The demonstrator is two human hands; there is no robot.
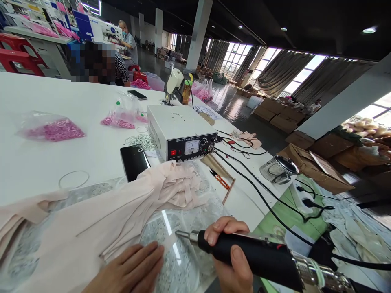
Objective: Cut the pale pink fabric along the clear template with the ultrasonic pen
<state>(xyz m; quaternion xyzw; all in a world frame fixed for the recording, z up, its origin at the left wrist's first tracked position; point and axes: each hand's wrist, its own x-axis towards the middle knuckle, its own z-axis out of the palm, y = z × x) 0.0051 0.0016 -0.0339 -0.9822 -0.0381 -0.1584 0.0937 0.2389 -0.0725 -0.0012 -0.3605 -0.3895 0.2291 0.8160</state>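
My left hand lies flat, fingers stretched out, at the edge of pale pink fabric. The fabric is bunched at its far end, and a small light piece of it shows near the fingertips. Wrapped round a black ultrasonic handpiece is my right hand. The handpiece's narrow metal tip points left, just beyond my left fingertips; whether it touches the surface I cannot tell. Beneath the fabric is a clear, shiny mat over a grey speckled pattern.
A white control box with a gauge stands behind the fabric, cables running right. Around it are a phone, orange thread snips, a glass mug and a bag of pink pieces. People sit in the background.
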